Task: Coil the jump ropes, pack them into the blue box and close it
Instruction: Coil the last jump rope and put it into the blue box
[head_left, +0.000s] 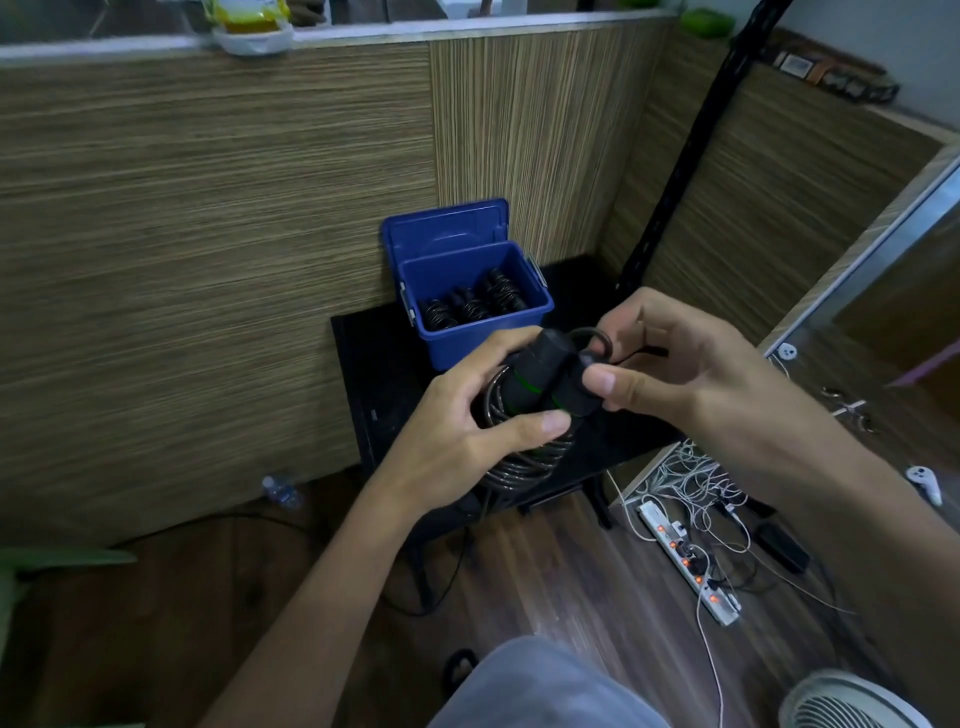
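Observation:
I hold a black jump rope (524, 462) over a small black table (374, 364); its cord hangs in a coil below my hands. My left hand (462, 436) grips the two black handles (545, 374) with green rings, side by side. My right hand (670, 364) pinches the cord's end loop (597, 338) at the handle tops. Behind them the blue box (530, 317) stands open on the table, its lid (447, 228) leaning against the wall. Several coiled black ropes (472, 306) lie inside it.
A wood-grain wall panel (208, 260) backs the table. A power strip (691, 566) with tangled white cables lies on the wooden floor at the right, a white fan (852, 701) at the bottom right, a plastic bottle (280, 491) at the left by the wall.

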